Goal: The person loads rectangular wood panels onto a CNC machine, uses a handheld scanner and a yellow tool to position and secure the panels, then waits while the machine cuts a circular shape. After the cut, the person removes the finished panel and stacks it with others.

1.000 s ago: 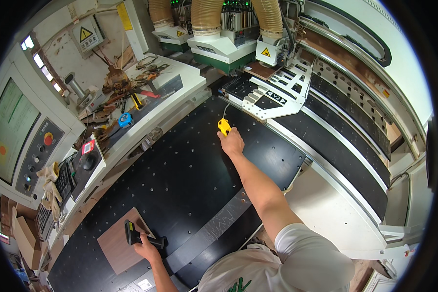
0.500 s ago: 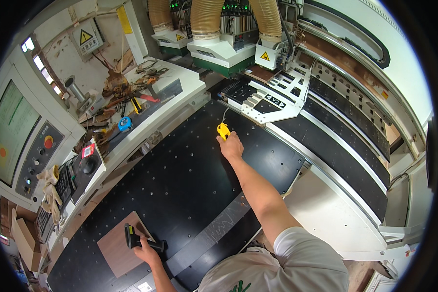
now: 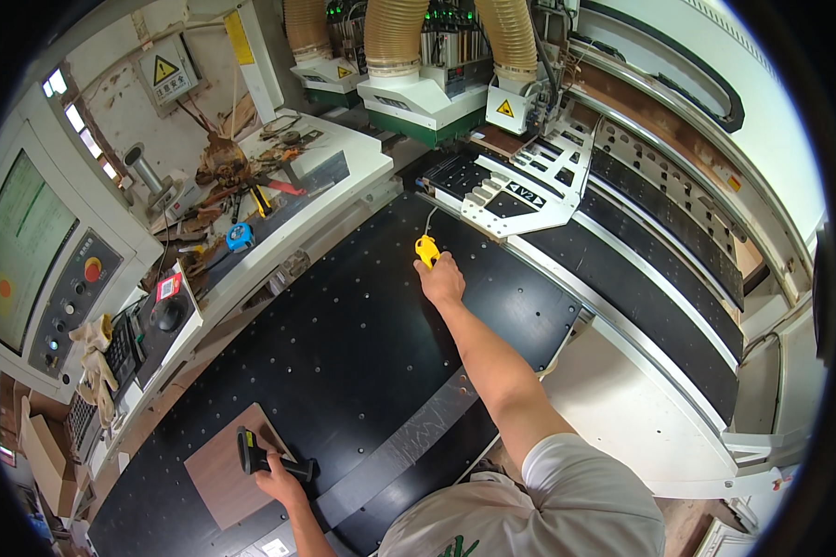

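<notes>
Over a flat, brown wood-grain panel [image 3: 221,478], I have the left hand [image 3: 275,478] gripping a black plastic pistol-shaped scanner [image 3: 247,451], probably light, best held by its handle; farther right, the right hand [image 3: 443,278] grips a yellow plastic blow gun [image 3: 426,249], likely rigid, above the black dotted table [image 3: 367,330]

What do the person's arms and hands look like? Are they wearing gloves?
No gloves! The left hand and right hand are bare, and I see no watch on either wrist. The right arm has a short, whitish sleeve ending above the elbow. The left sleeve is out of view. The pale shirt has a green marking.
</notes>
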`<state>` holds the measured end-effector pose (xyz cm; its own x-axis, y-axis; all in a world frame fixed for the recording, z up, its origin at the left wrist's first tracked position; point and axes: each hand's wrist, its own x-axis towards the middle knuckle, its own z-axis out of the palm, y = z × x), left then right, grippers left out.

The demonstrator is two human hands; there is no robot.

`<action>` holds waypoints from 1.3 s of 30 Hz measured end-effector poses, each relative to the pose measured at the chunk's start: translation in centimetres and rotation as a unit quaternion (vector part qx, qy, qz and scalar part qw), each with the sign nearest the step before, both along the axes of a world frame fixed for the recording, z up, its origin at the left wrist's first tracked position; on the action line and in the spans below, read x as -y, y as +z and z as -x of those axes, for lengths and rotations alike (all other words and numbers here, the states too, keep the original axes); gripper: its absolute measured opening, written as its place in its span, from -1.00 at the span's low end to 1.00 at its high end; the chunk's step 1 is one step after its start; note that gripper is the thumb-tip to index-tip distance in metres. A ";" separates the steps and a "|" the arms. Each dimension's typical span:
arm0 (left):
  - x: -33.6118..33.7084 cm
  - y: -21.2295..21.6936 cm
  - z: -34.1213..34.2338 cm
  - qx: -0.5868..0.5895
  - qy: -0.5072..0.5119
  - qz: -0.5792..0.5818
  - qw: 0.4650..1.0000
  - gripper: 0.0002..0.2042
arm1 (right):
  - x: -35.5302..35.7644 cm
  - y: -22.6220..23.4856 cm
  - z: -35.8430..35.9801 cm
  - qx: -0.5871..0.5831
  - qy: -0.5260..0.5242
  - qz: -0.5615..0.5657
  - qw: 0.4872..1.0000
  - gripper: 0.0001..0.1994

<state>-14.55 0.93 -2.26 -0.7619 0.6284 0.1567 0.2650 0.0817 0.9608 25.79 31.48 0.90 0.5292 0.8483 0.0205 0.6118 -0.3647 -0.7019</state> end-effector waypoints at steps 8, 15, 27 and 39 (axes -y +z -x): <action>0.0 0.3 -0.2 0.014 0.001 0.008 1.000 -0.66 | 0.2 0.3 0.0 0.003 0.008 0.006 1.000 -0.41; 0.2 1.5 -0.6 0.029 -0.011 0.036 0.999 -0.66 | 0.1 0.1 0.0 0.001 0.012 0.004 1.000 -0.41; 0.0 0.6 -0.3 0.000 0.006 0.018 1.000 -0.64 | -0.1 -0.5 0.0 0.003 0.000 -0.013 1.000 -0.43; -0.1 0.5 -0.4 -0.005 -0.006 -0.006 1.000 -0.66 | -0.1 -0.3 -0.1 0.000 -0.001 -0.008 1.000 -0.42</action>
<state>-14.17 1.00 -1.75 -0.7527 0.6354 0.1724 0.2758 0.0666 0.9589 25.86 31.58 0.57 0.5312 0.8465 0.0351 0.6115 -0.3544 -0.7074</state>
